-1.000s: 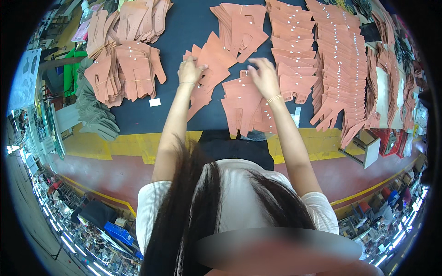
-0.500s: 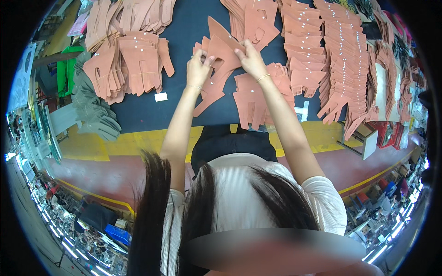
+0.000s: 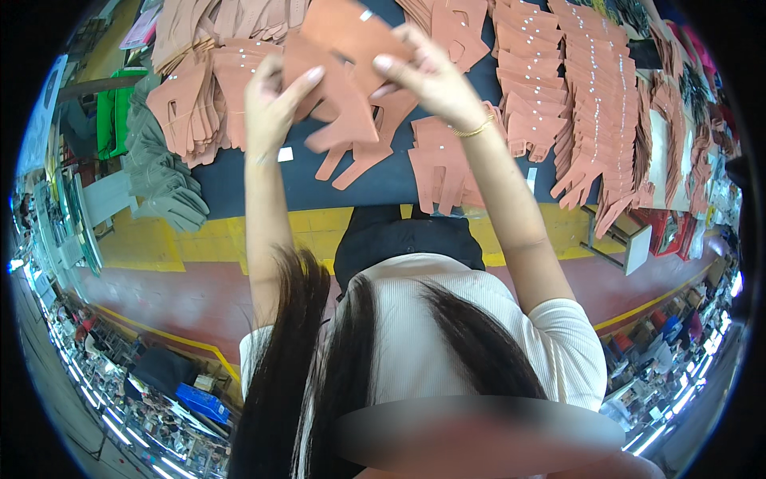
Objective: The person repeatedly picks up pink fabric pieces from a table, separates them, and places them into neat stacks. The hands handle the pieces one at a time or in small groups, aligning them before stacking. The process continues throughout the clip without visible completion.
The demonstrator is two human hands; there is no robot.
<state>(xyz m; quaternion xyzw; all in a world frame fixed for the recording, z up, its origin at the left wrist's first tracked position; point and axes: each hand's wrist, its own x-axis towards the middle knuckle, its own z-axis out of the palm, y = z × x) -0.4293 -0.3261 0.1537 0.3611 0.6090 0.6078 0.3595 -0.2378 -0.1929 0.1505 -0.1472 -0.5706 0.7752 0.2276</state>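
Salmon-coloured, leather-like cut panels (image 3: 345, 89) are lifted above the dark table (image 3: 307, 185), with one overlapping another. My left hand (image 3: 273, 100) pinches their left side between thumb and fingers. On the other side, my right hand (image 3: 427, 70) grips the upper panel (image 3: 339, 25), which carries a small white sticker. I cannot tell exactly how many panels are held. Below them, more loose panels (image 3: 365, 160) of the same colour lie on the table. A stack of slotted panels (image 3: 437, 164) rests under my right forearm.
Bundled salmon panels (image 3: 187, 112) are piled at the left, beside grey-green pieces (image 3: 163, 188) at the table edge. Long overlapping rows of panels (image 3: 590, 104) fill the right side. A white paper slip (image 3: 286, 154) lies near my left wrist. A green bin (image 3: 112, 120) stands far left.
Both hands have risen away from me with the held panels, my left hand also shifting left. The panels are now turned flatter and spread wider between my hands.
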